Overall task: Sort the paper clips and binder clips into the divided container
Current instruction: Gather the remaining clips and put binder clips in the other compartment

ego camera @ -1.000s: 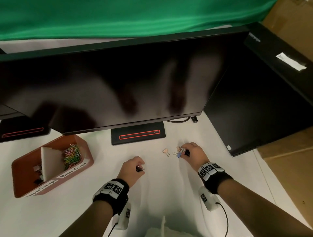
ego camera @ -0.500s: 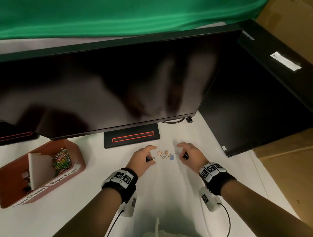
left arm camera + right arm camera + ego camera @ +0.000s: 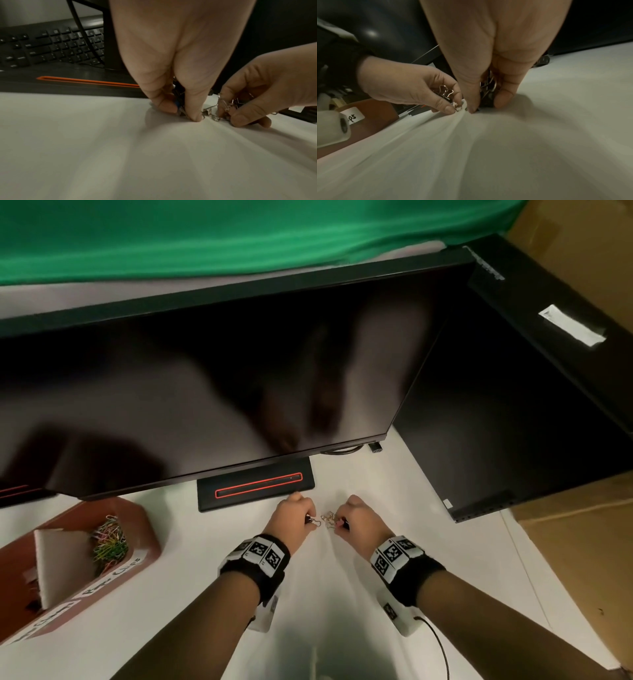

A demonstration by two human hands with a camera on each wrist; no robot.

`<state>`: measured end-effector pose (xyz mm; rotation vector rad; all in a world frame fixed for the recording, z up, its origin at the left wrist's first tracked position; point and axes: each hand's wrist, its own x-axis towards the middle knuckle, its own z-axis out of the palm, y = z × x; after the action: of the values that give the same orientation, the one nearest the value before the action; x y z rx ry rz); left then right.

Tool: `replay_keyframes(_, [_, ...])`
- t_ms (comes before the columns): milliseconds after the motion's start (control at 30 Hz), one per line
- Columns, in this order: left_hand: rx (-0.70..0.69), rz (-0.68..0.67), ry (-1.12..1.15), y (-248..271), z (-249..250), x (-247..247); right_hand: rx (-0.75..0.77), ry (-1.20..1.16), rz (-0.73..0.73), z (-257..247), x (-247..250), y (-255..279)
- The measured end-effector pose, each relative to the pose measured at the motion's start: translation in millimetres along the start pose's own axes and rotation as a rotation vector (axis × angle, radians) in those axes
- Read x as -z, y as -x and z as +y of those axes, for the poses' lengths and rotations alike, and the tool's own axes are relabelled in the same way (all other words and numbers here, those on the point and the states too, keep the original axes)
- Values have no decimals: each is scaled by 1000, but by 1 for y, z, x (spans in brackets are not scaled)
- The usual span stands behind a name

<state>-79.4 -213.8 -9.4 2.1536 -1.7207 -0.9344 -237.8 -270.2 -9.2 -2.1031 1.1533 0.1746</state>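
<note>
On the white cloth, just in front of the monitor base, my two hands meet over a small cluster of binder clips (image 3: 328,519). My left hand (image 3: 310,521) pinches dark and blue binder clips (image 3: 178,102) between thumb and fingers; their wire handles (image 3: 446,92) stick up. My right hand (image 3: 339,523) grips a bunch of black binder clips (image 3: 488,86), fingertips pressed to the cloth. A few silver-handled clips (image 3: 208,111) lie between the hands. The brown divided container (image 3: 147,529) sits at the left, with coloured paper clips (image 3: 108,542) in its right compartment.
A large dark monitor (image 3: 205,388) overhangs the table, its base (image 3: 255,489) right behind my hands. A second black screen (image 3: 513,422) stands to the right. A keyboard (image 3: 51,46) lies under the monitor. Cardboard (image 3: 582,559) borders the right edge.
My left hand has moved right, holding its clip, to the loose clips. Both hands have closed in on the cluster, and their fingers now curl round clips. The view has shifted right.
</note>
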Motion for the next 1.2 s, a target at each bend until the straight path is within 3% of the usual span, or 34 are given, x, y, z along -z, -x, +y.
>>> replay_keyframes(433, [111,42,196,40,-30,11,22,-223,29,8,14,13])
replay_keyframes(633, [179,57,273,69,-44,21,106,-169,95,-8,18,0])
replay_keyframes(833, [241,80,318,96,-64,28,62,42,-32,-15,11,-11])
replay_keyframes(1067, [279,94,340,117,-91,36,10,-20,-25,-29,-2,-13])
replay_keyframes(1200, [261,93,341,125,-102,38,53,-13,-46,-44,-16,-11])
